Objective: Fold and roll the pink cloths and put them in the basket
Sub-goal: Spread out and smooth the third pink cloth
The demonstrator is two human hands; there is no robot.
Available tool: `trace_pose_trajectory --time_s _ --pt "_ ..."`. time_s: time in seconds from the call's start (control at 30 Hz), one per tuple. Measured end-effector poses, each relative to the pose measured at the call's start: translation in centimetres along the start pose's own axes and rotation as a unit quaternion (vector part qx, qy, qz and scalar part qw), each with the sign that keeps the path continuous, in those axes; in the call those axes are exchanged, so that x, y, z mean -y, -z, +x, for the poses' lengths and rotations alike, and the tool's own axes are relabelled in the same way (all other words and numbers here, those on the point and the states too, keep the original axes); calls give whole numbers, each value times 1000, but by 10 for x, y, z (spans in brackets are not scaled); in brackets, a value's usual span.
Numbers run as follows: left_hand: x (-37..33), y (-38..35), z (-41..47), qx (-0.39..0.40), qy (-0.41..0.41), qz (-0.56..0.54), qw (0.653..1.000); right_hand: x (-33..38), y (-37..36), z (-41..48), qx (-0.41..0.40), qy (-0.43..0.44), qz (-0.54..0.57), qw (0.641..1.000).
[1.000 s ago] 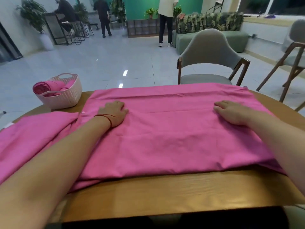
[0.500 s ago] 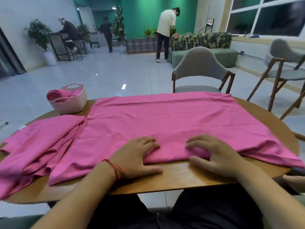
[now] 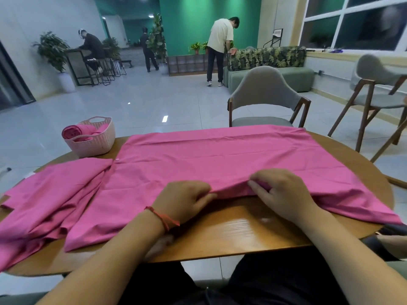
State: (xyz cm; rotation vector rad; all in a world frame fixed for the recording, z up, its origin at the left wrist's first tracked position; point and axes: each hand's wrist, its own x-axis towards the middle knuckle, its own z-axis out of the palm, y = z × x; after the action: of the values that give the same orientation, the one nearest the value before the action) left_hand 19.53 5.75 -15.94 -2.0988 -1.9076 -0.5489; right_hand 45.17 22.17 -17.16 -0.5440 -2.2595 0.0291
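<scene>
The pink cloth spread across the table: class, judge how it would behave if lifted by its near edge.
Probably floppy: the pink cloth buckles into a soft ridge where the left hand and right hand pinch its near edge. Likely light and thin, since it lies flat with fine creases. It may slide on the glossy table.
</scene>
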Motion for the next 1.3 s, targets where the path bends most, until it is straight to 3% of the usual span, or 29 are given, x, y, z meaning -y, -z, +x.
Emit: trace_pose_trajectory --time_s 0.17,0.3,0.47,0.57,0.77,0.97,1.3 --pt "17 39 60 21 85 -96 992 7 -10 1 -149 24 -81 985" --pt "44 31 94 99 130 -111 980 16 -22 -12 -70 74 -80 992" --pt "73 -6 93 225 182 -85 954 11 -26 -14 -13 18 -86 996" --pt "91 -4 89 213 212 -141 943 8 -29 -13 -2 18 -93 996" --pt "117 -8 86 317 240 -21 917 16 -35 -2 -19 64 -121 990" --pt "116 -6 87 343 245 -17 907 11 -35 1 -33 52 -122 991" --pt "126 -20 85 330 231 -5 915 12 21 -24 -48 -38 53 997"
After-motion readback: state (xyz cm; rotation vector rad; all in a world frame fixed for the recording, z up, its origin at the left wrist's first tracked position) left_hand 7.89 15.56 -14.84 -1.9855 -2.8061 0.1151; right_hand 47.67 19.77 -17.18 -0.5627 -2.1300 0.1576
